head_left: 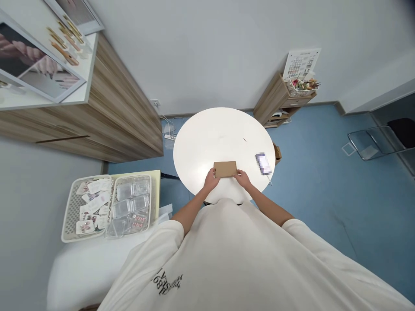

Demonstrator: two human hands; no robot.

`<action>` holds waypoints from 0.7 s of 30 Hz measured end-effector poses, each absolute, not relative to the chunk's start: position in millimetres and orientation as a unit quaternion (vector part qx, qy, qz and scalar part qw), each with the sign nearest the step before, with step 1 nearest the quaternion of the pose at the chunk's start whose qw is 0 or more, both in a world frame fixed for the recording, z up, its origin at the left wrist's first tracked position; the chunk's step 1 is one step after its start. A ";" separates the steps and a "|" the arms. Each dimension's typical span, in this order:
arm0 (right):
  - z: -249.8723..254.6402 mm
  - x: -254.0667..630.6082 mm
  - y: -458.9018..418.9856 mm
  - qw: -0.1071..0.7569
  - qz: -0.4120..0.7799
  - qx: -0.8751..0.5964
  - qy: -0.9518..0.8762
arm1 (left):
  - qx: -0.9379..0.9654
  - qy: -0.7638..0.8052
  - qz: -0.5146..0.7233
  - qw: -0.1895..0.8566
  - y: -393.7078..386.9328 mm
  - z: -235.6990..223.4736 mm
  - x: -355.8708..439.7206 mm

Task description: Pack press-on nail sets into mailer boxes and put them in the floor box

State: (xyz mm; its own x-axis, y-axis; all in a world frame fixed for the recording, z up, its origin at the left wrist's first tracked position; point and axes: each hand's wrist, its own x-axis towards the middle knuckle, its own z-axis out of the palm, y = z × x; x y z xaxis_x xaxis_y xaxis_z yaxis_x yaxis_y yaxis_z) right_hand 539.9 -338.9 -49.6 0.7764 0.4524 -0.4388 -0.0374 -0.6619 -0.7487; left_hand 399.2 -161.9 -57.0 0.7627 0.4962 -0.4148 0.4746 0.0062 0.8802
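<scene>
The box [225, 169] is at the near part of the round white table [220, 131], slightly right of its middle. The left hand [211, 180] grips its left end and the right hand [242, 178] its near right corner, both closed narrowly about the cardboard. Whether the box rests on the table or is slightly raised I cannot tell.

To the right of the right hand, near the table's right edge, lies a phone [263, 163], its screen blurred into blocks; a white cable [269, 180] runs from its near end. A small dark mark [245, 140] shows on the far right of the tabletop.

Left of the table stand a tall cabinet [129, 99] and, nearer, two white baskets side by side: the left basket [68, 209] holds cards, the right basket [149, 201] clear plastic cases. A power strip [170, 137] sits on the floor by the table's left edge. Far right, a small cabinet [269, 99] bears flowers [304, 84].

The shirt [240, 250] covers the table's near edge. A brown carton [278, 153] is partly hidden beneath the right edge. The picture frame [37, 60] at far left and the chair [378, 140] at right are cut off. The box's underside and some fingertips are hidden.
</scene>
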 end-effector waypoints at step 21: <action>-30.1 680.9 -448.9 0.496 0.279 -0.815 -0.111 | 0.715 0.380 0.060 0.583 -285.5 -32.1 530.6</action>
State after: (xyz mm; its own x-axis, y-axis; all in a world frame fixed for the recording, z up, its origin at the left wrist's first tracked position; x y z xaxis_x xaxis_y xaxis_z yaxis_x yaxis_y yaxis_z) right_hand 680.9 -448.9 -30.1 0.8199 0.4572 -0.3445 -0.0967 -0.4826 -0.8705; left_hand 530.6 -285.5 -32.1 0.7034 0.6141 -0.3579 0.4743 -0.0306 0.8798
